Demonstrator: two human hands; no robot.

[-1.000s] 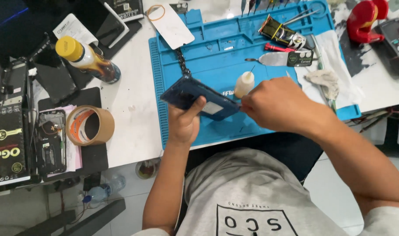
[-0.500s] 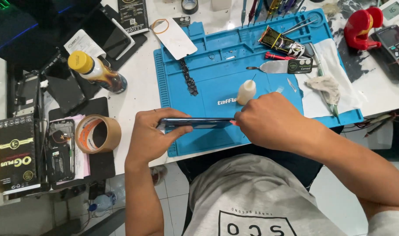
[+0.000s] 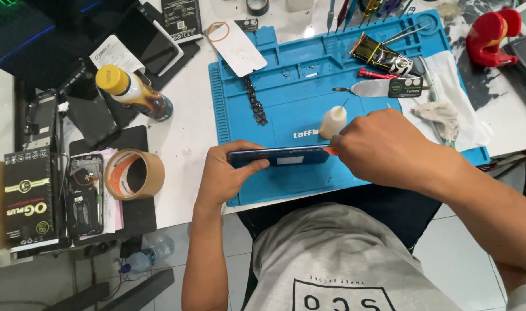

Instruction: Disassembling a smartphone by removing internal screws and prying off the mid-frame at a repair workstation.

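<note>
On a cluttered white tabletop [image 3: 188, 124], both hands grip a phone [image 3: 280, 156] edge-up at the blue mat's [image 3: 286, 98] near edge: left hand [image 3: 225, 173], right hand [image 3: 384, 150].

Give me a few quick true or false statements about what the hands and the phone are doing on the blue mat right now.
1. The left hand holds the blue phone on its edge. True.
2. The right hand rests on the tape roll. False: it is at the phone's right end, with an orange tip showing.
3. The small white bottle stands on the blue mat. True.
4. The yellow-capped bottle stands upright on the mat. False: it lies off the mat.
</note>
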